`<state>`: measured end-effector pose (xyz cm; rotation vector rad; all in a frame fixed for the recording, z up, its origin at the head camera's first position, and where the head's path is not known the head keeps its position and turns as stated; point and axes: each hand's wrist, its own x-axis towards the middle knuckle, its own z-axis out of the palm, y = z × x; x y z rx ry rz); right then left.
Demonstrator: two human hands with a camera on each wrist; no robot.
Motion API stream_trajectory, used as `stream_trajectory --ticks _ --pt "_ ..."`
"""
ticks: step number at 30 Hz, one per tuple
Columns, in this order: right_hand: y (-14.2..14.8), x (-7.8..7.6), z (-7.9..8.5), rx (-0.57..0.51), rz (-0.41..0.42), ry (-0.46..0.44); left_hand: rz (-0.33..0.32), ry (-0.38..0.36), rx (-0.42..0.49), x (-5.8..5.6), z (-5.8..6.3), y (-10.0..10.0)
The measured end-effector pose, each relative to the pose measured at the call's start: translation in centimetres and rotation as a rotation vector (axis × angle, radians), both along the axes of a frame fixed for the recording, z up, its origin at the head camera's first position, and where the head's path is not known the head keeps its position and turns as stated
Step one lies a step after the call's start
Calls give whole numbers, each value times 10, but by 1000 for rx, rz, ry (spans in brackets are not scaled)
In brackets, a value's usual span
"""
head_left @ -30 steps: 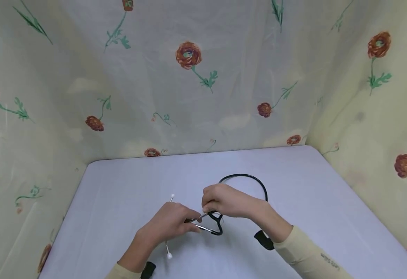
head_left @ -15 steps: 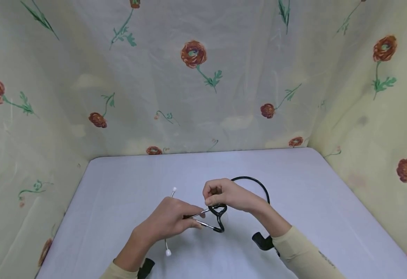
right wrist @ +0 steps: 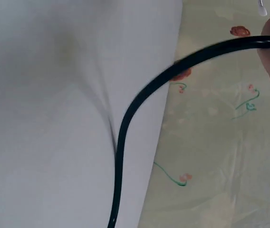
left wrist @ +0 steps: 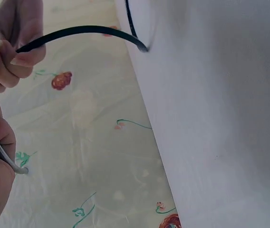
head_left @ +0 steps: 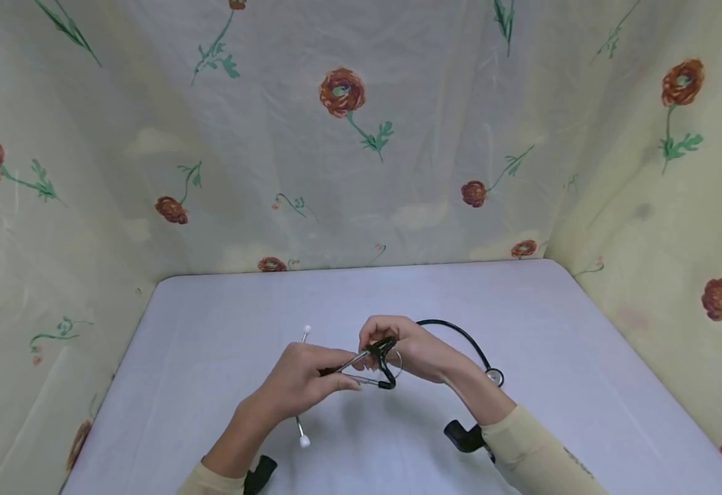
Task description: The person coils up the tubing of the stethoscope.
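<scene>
A stethoscope with black tubing (head_left: 460, 332) and metal ear tubes is held above the white table. My left hand (head_left: 302, 378) grips the metal ear tubes, with white ear tips (head_left: 304, 441) sticking out on both sides of it. My right hand (head_left: 407, 347) pinches the black tubing near its Y-shaped fork (head_left: 387, 364); its fingers partly hide that spot. The round chest piece (head_left: 494, 376) shows beside my right forearm. In the left wrist view, the tubing (left wrist: 87, 29) arches from the right hand's fingers down to the table. The right wrist view shows the same tubing (right wrist: 144, 95) curving down.
The white table (head_left: 225, 309) has rounded far corners. Floral sheeting (head_left: 398, 172) hangs behind it and along both sides. Black wrist-worn devices sit by the right forearm (head_left: 465, 436) and by the left forearm (head_left: 259, 474).
The stethoscope's fork has risen and tilted up towards the right hand. The tubing loop has shifted right and flattened, and the chest piece has come into sight beside the right forearm.
</scene>
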<state>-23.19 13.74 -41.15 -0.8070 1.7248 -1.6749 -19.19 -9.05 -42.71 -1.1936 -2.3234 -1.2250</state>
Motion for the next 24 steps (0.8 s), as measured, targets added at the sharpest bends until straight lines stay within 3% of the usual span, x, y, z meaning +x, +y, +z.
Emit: stream_trajectory --ticks 6,12,17,24 --pt "-9 15 -17 217 -105 198 167 -140 48 -3 13 -4" --pt "-17 26 -22 290 -199 273 337 -103 -50 -8 11 -12" --pt "-15 33 -18 334 -198 324 384 -114 -102 -10 7 -13" --pt "-17 51 3 404 -203 363 449 -118 -178 -10 6 -12"
